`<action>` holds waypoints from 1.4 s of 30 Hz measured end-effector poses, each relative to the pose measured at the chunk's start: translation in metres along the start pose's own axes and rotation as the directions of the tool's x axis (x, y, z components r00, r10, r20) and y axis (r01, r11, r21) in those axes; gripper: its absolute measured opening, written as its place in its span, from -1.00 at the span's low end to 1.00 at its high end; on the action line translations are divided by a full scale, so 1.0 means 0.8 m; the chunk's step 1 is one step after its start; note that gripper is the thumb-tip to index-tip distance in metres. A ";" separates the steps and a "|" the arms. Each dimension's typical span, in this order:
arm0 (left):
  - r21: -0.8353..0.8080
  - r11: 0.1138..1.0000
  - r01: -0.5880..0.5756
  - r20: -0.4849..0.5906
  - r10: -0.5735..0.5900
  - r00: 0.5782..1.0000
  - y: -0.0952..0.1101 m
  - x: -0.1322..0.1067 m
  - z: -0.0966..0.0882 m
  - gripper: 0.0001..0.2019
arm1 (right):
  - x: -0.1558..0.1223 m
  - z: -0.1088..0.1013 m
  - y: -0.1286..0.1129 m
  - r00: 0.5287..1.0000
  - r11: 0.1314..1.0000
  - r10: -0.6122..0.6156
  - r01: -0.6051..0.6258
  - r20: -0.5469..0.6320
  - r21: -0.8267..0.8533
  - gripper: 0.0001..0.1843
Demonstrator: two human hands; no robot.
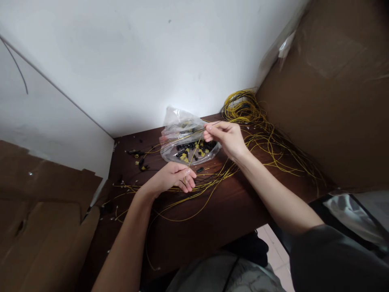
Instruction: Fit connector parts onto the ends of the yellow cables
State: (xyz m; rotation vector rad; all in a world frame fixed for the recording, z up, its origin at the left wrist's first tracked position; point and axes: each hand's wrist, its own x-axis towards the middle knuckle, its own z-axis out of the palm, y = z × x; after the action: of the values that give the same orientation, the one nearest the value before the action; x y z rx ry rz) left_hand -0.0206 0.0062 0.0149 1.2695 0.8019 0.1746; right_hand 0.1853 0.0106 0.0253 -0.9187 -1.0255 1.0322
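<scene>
Over the middle of the dark table, my right hand (226,136) pinches several thin black and yellow wires between thumb and fingertips. Lower and to its left, my left hand (179,177) has its fingers curled around a yellow wire (194,154) that runs up toward the right hand. Behind the hands lies a clear plastic bag (170,148) with small black and yellow connector parts (184,156) in it. A bundle of long yellow wires (209,184) crosses the table beneath both hands.
Coiled yellow and black wires (243,107) sit at the back right against a large cardboard box (331,101). Loose black parts (142,164) are scattered at the left of the table (188,235). More cardboard (54,231) stands at the left; a white wall (136,61) rises behind.
</scene>
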 end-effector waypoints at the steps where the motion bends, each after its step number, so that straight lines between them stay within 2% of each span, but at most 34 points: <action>1: 0.001 1.000 -0.001 0.001 0.001 1.000 0.000 0.000 0.000 -0.76 | 0.001 -0.001 -0.001 0.998 0.999 -0.029 0.030 -0.053 0.014 -0.86; 3: 0.001 1.000 -0.003 0.004 0.003 1.000 -0.001 0.001 0.000 -0.76 | 0.002 -0.002 -0.002 0.991 0.998 -0.051 0.055 -0.125 0.024 -0.87; 5: 0.004 1.000 -0.002 0.010 0.002 1.000 -0.002 0.001 0.000 -0.75 | 0.002 -0.002 -0.003 0.991 0.999 -0.033 0.037 -0.132 0.033 -0.88; 8: 0.016 1.000 0.000 0.014 -0.001 1.000 -0.002 0.001 0.000 -0.75 | 0.001 -0.001 -0.004 0.999 0.999 0.014 -0.012 -0.033 0.051 -0.88; 11: 0.018 1.000 -0.002 0.014 0.002 1.000 -0.002 0.001 0.001 -0.75 | -0.003 0.002 -0.002 0.991 0.998 0.054 -0.058 0.123 0.032 -0.89; 14: 0.021 1.000 -0.005 0.012 0.005 1.000 -0.002 0.001 0.000 -0.76 | -0.009 0.006 0.004 0.936 0.994 0.110 -0.096 0.335 -0.058 -0.88; 16: 0.020 1.000 -0.006 0.017 0.005 1.000 -0.003 0.001 0.000 -0.76 | -0.012 0.009 0.009 0.865 0.982 0.177 -0.124 0.470 -0.142 -0.85; 18: 0.015 1.000 -0.008 0.027 0.008 1.000 -0.004 0.002 -0.002 -0.75 | -0.015 0.011 0.014 0.801 0.967 0.233 -0.135 0.551 -0.214 -0.79; 20: 0.011 1.000 -0.011 0.038 0.011 0.999 -0.005 0.002 -0.003 -0.74 | -0.016 0.012 0.016 0.770 0.957 0.251 -0.108 0.586 -0.268 -0.78; 26: 0.012 1.000 -0.006 0.028 0.005 1.000 -0.004 0.002 -0.001 -0.77 | -0.015 0.008 0.012 0.749 0.924 0.282 -0.044 0.599 -0.380 -0.71; 32: 0.030 0.999 0.015 0.004 -0.015 1.000 0.000 0.001 0.001 -0.79 | -0.017 0.007 0.008 0.803 0.873 0.260 0.042 0.536 -0.487 -0.67; 35: 0.030 0.999 0.021 0.010 -0.021 1.000 0.001 0.001 0.001 -0.79 | -0.016 0.007 0.008 0.856 0.879 0.194 0.065 0.478 -0.473 -0.67; 39: 0.030 0.999 0.019 0.011 -0.020 1.000 0.001 0.000 0.001 -0.79 | -0.012 0.006 0.007 0.955 0.895 0.075 0.061 0.286 -0.442 -0.71; 42: 0.029 1.000 0.011 0.009 -0.011 1.000 0.001 0.000 0.002 -0.79 | -0.010 0.005 0.006 0.992 0.919 -0.029 0.074 0.122 -0.387 -0.72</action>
State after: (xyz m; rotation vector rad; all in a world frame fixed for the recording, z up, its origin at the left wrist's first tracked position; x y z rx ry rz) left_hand -0.0191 0.0051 0.0154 1.2920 0.8057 0.1485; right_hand 0.1789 0.0047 0.0200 -1.1579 -1.3774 0.8559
